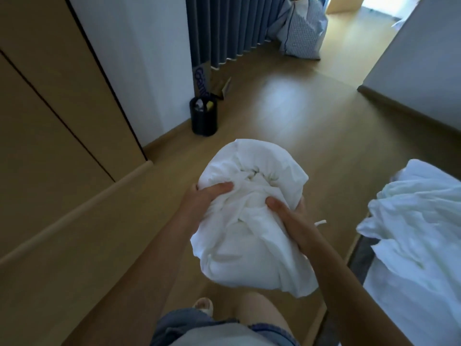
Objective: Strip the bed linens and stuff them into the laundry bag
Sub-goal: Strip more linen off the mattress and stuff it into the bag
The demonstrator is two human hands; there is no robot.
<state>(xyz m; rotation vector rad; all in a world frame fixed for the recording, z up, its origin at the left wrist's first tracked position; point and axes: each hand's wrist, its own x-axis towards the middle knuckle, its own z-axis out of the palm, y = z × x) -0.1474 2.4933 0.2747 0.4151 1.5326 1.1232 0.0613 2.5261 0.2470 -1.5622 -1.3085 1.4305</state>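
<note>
Left hand and right hand, one on each flank of a bundle of white linen, carried in front of the body above the floor. Each hand is curled round the cloth, thumb pressed into the folds on top, remaining fingers hidden beneath. The bundle is a crumpled roll whose long axis runs near to far, its rounded end pointing away from the person.

The laundry bag, a pale checked sack, stands at the far end of the room, well apart from the bundle and slightly to its right, against the foot of the blue curtain. The right hand is on the bag's side, though both hands are about equally distant from it. Whether the bag's mouth is open cannot be told at this range; dark handles seem to rise from its top.

The floor between bundle and bag shows no obstacle. A black waste bin and a leaning piece of printed cardboard sit left of that line, beside the wardrobe. A wall corner projects from the right, narrowing the passage. At near right lies the bed, with more loose white linen heaped on it, so stripping appears unfinished.
</note>
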